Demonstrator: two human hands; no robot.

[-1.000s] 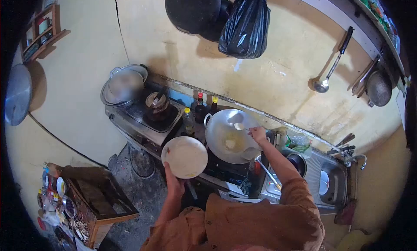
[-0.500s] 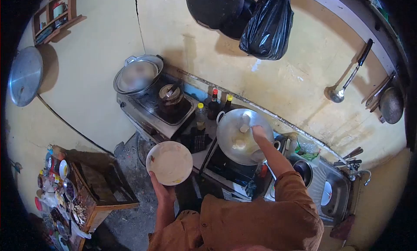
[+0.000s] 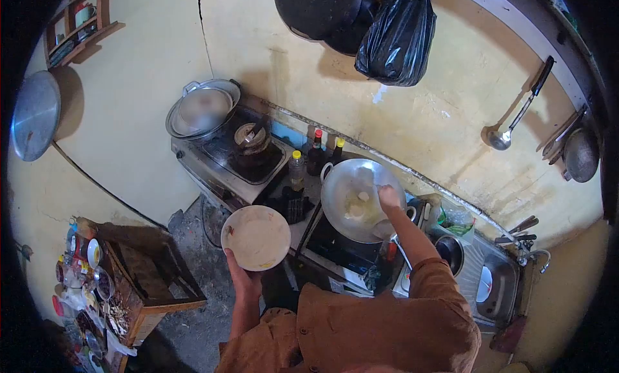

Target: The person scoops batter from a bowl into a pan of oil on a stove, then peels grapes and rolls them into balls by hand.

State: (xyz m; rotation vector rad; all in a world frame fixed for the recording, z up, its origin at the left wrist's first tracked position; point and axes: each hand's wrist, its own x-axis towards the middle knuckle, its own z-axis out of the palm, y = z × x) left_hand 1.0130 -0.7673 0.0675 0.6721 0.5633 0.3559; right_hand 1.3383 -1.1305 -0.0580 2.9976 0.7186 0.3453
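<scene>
My left hand (image 3: 245,281) grips a shallow white bowl (image 3: 256,239) by its lower rim, thumb along the side. The inside of the bowl is pale, with a few reddish and yellow marks. My right hand (image 3: 389,199) is over the right part of a large silver wok (image 3: 338,208) on the stove. Its fingers look closed, and what they hold, if anything, I cannot make out. Whitish bits and a little yellowish liquid show in the wok below. A metal ladle (image 3: 383,230) rests on the wok's lower right rim, its handle slanting towards me.
Bottles (image 3: 316,155) stand behind the wok. To the left, a second stove bears a brown pot (image 3: 251,144) and a lidded pot (image 3: 203,112). A small pan (image 3: 450,254) and a sink (image 3: 500,289) are at right. A cluttered wooden table (image 3: 151,321) stands lower left.
My right hand has shifted slightly right and down over the wok. The whitish shape beside it sits lower in the wok. My left hand and the bowl have moved slightly right and up.
</scene>
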